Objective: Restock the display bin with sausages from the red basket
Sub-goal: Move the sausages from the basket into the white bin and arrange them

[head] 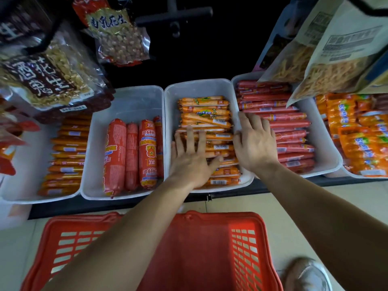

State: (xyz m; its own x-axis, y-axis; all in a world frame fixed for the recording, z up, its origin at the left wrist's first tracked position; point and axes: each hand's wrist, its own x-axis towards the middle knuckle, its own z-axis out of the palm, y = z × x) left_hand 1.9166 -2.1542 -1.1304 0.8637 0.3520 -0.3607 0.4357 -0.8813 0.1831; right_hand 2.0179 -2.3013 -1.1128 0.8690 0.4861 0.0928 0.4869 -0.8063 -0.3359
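Red basket (210, 248), slatted plastic, on the floor below the shelf. Five white bins in a row; the middle display bin (197, 87) holds stacked orange-wrapped sausages (204, 114) with barcode labels, print too small to read. Left hand (189, 156) lies flat, fingers spread, on the stack; right hand (255, 141), also open, spans the rim toward the neighbouring bin's red sausages (289, 131). Neither grips anything.
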